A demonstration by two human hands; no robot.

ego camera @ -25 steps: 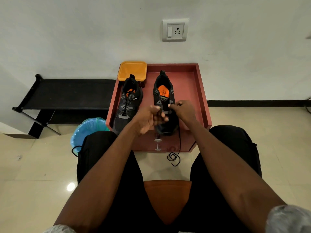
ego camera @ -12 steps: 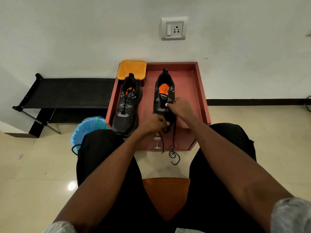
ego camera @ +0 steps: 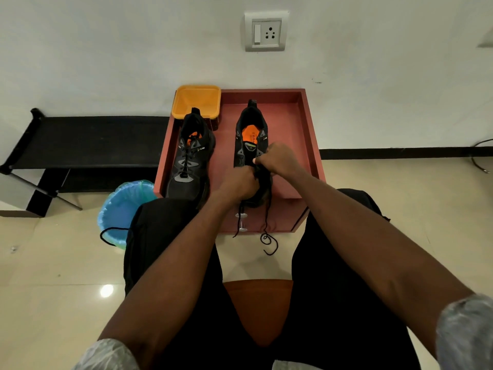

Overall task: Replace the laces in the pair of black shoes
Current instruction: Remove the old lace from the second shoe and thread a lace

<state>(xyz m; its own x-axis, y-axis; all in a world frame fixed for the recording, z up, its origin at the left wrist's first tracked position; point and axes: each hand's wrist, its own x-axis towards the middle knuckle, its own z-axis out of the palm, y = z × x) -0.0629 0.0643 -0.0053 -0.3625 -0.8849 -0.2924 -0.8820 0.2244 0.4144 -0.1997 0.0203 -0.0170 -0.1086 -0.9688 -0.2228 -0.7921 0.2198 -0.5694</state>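
Now the right shoe (ego camera: 249,134) sits on the red cabinet top (ego camera: 293,134), its black lace (ego camera: 266,222) dangling over the front; both the left hand (ego camera: 237,182) and right hand (ego camera: 277,161) pinch the lace at its eyelets, beside the laced left shoe (ego camera: 189,161).

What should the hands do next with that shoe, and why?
Probably pull the lace further through the eyelets of the right shoe. Both the left hand and the right hand are working at its front, the two lace ends dangle loose over the red table edge, and the left shoe already looks laced.
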